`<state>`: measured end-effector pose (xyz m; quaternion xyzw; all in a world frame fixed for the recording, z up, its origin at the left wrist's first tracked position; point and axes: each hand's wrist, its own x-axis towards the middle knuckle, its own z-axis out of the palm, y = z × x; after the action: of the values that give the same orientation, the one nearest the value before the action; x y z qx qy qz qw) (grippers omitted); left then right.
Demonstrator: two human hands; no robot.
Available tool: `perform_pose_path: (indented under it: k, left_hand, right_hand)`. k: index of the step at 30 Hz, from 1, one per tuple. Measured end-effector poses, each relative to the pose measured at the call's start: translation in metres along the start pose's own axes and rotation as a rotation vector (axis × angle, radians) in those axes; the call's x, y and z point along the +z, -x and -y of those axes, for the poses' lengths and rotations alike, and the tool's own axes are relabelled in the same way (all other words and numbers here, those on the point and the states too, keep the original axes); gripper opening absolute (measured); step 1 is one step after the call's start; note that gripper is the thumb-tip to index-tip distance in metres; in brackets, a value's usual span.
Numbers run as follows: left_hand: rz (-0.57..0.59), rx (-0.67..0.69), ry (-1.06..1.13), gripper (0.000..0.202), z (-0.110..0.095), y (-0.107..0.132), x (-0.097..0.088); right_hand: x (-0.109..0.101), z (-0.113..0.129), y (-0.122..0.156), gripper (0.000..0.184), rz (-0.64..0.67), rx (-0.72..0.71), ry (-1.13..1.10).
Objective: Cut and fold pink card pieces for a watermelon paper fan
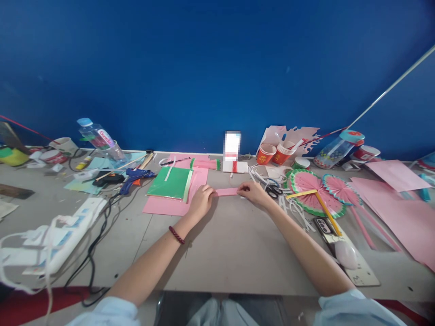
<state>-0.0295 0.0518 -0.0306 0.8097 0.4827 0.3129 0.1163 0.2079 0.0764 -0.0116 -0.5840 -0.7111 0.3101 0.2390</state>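
Observation:
A narrow pink paper strip [226,192] is stretched level between my two hands, just above the grey table. Its left end is pinched by my left hand [203,198], with the fingers closed. My right hand [252,192] pinches the other end between thumb and fingers. To the left of the strip, a green paper pack [171,182] rests on pink sheets [163,206]. Black-handled scissors [273,191] lie right of my right hand among white paper scraps. Two round watermelon-patterned paper fans [307,190] are farther right.
A blue glue gun [136,177], a white power strip [76,235] and black cables occupy the left. At the back stand a propped phone [232,145] and red paper cups [266,154]. A yellow folding ruler [328,213], a white mouse [345,254] and pink sheets [396,213] lie right.

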Motion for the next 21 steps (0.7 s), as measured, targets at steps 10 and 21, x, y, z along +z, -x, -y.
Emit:
perform_pose_path:
  k: [10, 21]
  left_hand:
    - [0.016, -0.006, -0.022, 0.022, -0.0007, 0.0001, 0.0004]
    - [0.022, 0.049, -0.132, 0.019, -0.0079, 0.0021, -0.0045]
  right_hand:
    - [0.001, -0.0002, 0.0007, 0.013, 0.01, -0.012, -0.009]
    - [0.0003, -0.0026, 0.0038, 0.015, -0.002, -0.089, 0.074]
